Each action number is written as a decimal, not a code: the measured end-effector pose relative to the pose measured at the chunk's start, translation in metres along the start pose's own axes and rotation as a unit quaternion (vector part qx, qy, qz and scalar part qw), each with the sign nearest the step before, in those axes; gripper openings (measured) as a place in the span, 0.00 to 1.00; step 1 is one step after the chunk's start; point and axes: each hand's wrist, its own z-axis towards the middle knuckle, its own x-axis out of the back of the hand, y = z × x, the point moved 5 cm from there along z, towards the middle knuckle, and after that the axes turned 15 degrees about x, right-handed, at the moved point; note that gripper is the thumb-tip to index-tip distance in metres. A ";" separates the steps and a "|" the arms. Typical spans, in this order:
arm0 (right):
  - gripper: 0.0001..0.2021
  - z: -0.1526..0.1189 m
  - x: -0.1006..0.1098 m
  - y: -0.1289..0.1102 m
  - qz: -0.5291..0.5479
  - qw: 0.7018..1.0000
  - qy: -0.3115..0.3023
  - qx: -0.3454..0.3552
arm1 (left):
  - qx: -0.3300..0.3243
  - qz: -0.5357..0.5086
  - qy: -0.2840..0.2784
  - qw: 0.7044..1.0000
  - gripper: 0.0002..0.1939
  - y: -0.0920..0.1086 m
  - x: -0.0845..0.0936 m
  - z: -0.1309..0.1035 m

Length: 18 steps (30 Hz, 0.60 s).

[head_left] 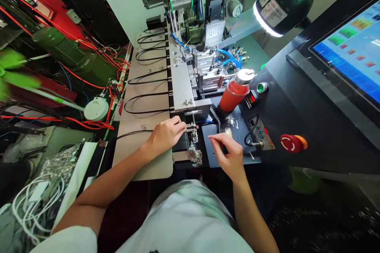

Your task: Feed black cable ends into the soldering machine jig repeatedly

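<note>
My left hand (168, 131) is closed in a pinch at the end of a black cable (135, 132), beside the small metal clamp fixture (193, 132) at the machine's near end. The cable trails left from under the hand across the beige tray (157, 168). Over the dark metal plate (210, 152), my right hand (228, 154) has its thumb and forefinger brought together. Anything between those fingertips is too small to make out. Several more looped black cables (145, 97) lie farther along the tray, their ends in the machine's rail (182, 87).
A red bottle (233, 95) with a silver lid stands behind my right hand. To the right are a red emergency stop button (292, 143), a small control box (263, 134) and a touchscreen (353, 47). A ring-lit lamp (282, 6) overhangs the machine. A green fan (18, 71) spins at left.
</note>
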 end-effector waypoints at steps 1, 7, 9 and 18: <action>0.07 -0.004 0.002 -0.004 0.031 0.999 -0.026 -0.001 | 0.000 -0.001 0.000 1.000 0.10 0.000 0.000 0.000; 0.06 -0.022 0.010 -0.025 0.055 0.997 -0.053 0.023 | -0.001 -0.002 -0.005 1.000 0.10 0.000 -0.001 0.001; 0.06 -0.024 0.012 -0.029 0.046 0.998 -0.037 0.029 | 0.003 0.002 -0.009 1.000 0.10 -0.001 -0.001 0.001; 0.06 -0.026 0.022 -0.041 0.018 0.997 -0.041 0.060 | 0.034 -0.002 -0.041 0.999 0.08 0.000 0.003 0.001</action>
